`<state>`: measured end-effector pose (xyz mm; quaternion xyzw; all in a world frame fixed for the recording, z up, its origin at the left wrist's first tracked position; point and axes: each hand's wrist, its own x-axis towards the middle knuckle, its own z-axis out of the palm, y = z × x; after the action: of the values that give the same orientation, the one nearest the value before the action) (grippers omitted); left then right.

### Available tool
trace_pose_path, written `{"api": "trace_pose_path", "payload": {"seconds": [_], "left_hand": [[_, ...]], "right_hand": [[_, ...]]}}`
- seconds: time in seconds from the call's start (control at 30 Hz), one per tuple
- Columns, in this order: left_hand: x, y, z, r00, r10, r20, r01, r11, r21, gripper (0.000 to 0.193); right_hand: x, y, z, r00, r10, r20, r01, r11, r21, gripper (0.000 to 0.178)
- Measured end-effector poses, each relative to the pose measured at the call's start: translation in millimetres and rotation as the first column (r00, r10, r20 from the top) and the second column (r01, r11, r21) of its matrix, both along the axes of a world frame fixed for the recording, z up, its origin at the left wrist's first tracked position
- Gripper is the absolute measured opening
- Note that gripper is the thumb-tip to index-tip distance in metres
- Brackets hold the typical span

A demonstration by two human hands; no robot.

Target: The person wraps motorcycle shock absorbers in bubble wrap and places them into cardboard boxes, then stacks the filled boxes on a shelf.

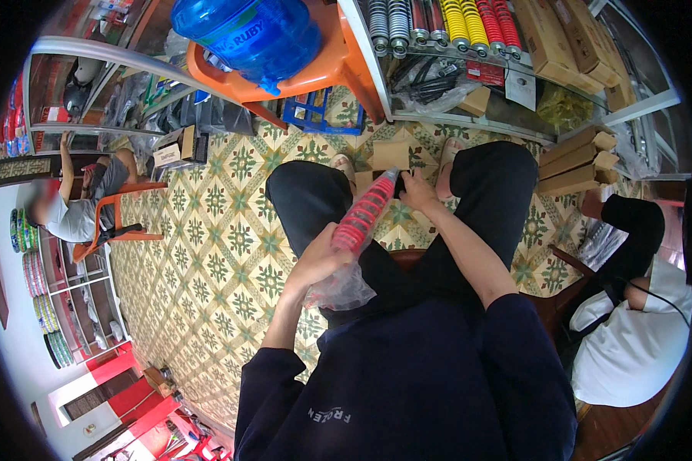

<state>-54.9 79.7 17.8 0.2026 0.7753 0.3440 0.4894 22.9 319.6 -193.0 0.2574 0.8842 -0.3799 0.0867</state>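
Note:
A red coil-spring shock absorber point(364, 213) in a clear plastic bag point(342, 287) slants across my lap. My left hand point(322, 257) is closed round its lower part, and the loose end of the bag hangs below my palm. The far tip of the bag reaches over an open cardboard box point(392, 154) on the floor between my feet. At the right side of that box, my right hand point(417, 192) has its fingers bent against the edge. The shock absorber covers much of the box.
Ahead stand an orange chair point(327, 77) with a blue water jug point(254, 38) and a glass shelf of shock absorbers point(457, 23). Long cardboard boxes point(577, 163) lie right. One person point(630, 338) sits close at right, another point(77, 207) far left.

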Motion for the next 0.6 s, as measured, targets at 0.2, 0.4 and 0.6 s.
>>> {"api": "trace_pose_path", "payload": {"seconds": [0.2,0.4,0.6], "left_hand": [[-11,28,21,0.886,-0.326,-0.329,0.259,0.938,-0.231,0.050],[-44,84,45,0.825,-0.508,-0.246,0.413,0.840,-0.352,0.048],[-59,123,52,0.736,-0.631,-0.245,0.516,0.758,-0.400,0.045]], "right_hand": [[-3,-1,-1,0.998,0.011,0.059,-0.012,1.000,0.015,0.050],[2,7,-11,0.996,0.061,0.060,-0.067,0.994,0.091,0.033],[-4,2,-7,0.990,0.100,0.099,-0.105,0.994,0.041,0.048]]}}
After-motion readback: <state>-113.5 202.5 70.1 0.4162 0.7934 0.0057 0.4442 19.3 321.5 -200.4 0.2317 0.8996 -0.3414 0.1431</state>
